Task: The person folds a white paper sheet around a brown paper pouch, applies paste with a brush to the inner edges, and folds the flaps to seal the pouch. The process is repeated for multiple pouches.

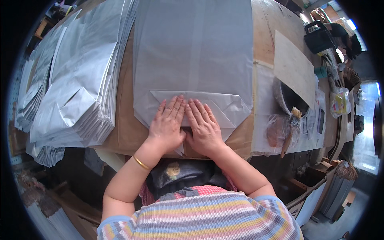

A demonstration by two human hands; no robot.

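Head view. Container, one: a dark round bowl, toward the near right corner of the worktable; a pale board covers part of its mouth, and we cannot tell its contents. A brush lies just beside the bowl, its handle toward the near edge. Container, two: a clear plastic bag, by the right edge, with something yellow inside. Stacked: silver-grey bags, flat, along the left edge, their folded ends toward the near left corner.

Principal item: a silver-grey bag, flat, topmost of a pile, its folded end near the middle of the near edge. We note a smooth, slightly shiny surface, a paler turned-over band, diagonal creases and slanted corners. On the band rest the left hand and right hand, side by side, palms down; both sets of fingers are extended, with slight gaps between them, pinching nothing we can see.
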